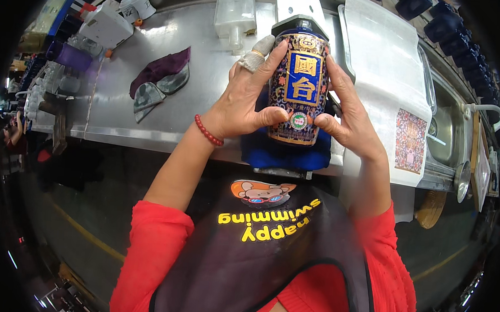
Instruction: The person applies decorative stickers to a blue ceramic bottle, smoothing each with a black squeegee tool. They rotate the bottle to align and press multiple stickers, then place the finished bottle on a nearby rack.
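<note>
A dark blue bottle [281, 90] with a floral, gold-edged wrap lies face up, its neck pointing away from me. My left hand [238, 100] presses along its left side, thumb on the lower front, with pale finger covers on some fingertips. On the opposite side, the fingers of my right hand [354, 124] lie against the wall, and that thumb meets the front near the round emblem. Under the bottle's base a blue cloth [283, 157] drapes over the bench edge. Behind the neck, a dark angular support [283, 28] is partly hidden.
A white sheet [371, 66] with a patterned decal [411, 141] covers the bench at right, beside a metal sink [446, 131]. Left lie a purple and grey cloth [161, 79] and a clear plastic container [235, 16]. Several dark blue bottles [456, 39] stand far right.
</note>
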`<state>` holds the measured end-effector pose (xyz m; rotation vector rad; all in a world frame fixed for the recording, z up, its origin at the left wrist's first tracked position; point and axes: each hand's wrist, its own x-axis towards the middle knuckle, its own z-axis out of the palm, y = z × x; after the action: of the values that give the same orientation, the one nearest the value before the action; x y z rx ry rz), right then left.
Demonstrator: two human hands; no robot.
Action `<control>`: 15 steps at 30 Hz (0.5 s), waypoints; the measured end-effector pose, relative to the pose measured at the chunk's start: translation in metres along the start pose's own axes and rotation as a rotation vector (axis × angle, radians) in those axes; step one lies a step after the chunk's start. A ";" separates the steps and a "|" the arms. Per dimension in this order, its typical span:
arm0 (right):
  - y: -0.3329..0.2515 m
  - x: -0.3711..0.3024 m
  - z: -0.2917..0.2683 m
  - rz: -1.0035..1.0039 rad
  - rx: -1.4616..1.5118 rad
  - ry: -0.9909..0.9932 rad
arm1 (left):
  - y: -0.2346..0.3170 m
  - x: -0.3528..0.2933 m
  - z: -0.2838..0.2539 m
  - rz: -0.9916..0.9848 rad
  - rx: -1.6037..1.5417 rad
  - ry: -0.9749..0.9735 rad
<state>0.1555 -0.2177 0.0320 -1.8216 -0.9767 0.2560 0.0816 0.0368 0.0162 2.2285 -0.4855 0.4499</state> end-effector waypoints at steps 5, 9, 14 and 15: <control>0.005 0.002 -0.003 0.015 0.053 -0.050 | -0.003 0.003 -0.007 0.052 0.034 -0.085; 0.007 0.002 -0.005 0.012 0.055 -0.067 | -0.003 0.003 -0.011 0.070 0.081 -0.117; 0.009 0.001 -0.004 0.011 0.055 -0.079 | -0.004 0.003 -0.012 0.066 0.107 -0.142; 0.010 0.001 -0.004 0.009 0.050 -0.081 | -0.004 0.003 -0.013 0.065 0.110 -0.148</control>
<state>0.1633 -0.2218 0.0257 -1.7825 -1.0094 0.3590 0.0840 0.0487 0.0228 2.3689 -0.6262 0.3546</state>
